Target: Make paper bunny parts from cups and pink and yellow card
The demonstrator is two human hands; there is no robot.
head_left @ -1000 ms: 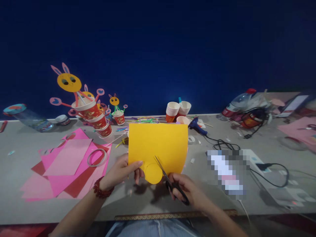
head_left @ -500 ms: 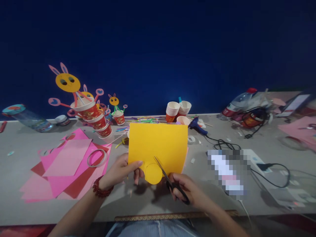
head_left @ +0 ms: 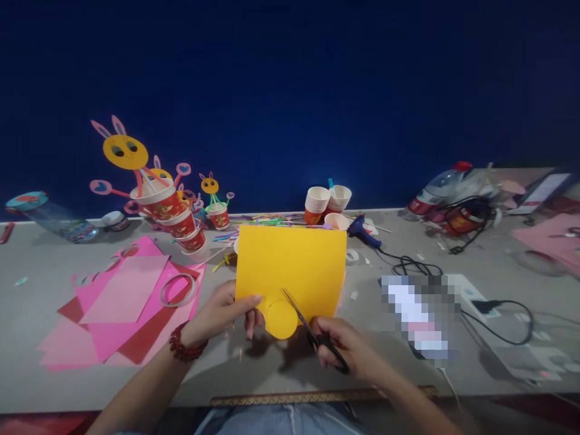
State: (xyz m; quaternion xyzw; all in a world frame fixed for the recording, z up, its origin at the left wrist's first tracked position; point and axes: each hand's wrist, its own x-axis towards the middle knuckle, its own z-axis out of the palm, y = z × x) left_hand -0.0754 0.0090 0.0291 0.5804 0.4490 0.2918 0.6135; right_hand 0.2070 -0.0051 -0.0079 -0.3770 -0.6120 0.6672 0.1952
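A sheet of yellow paper point(head_left: 290, 260) is held up over the table, pinched at its lower left edge by my left hand point(head_left: 231, 311). Along its bottom edge a round shape point(head_left: 281, 320) is outlined and partly cut, still joined to the sheet. My right hand point(head_left: 338, 344) is closed around the black handles of a pair of scissors point(head_left: 301, 317). Their blades lie across the paper along the upper right of the circle, looking nearly closed. A red bead bracelet point(head_left: 185, 344) sits on my left wrist.
Pink and red paper sheets point(head_left: 122, 290) with a tape ring point(head_left: 177, 290) lie left. Rabbit-faced figures in red paper cups point(head_left: 158, 202) stand behind them. Further back are stacked cups point(head_left: 317, 202) and a blue glue gun point(head_left: 362, 232); its cable, a bottle point(head_left: 435, 190) and a blurred-out device point(head_left: 417, 317) are right.
The yellow sheet's upper edge has shifted slightly right. The scissor blades have moved a little along the circle's edge; both hands keep their hold.
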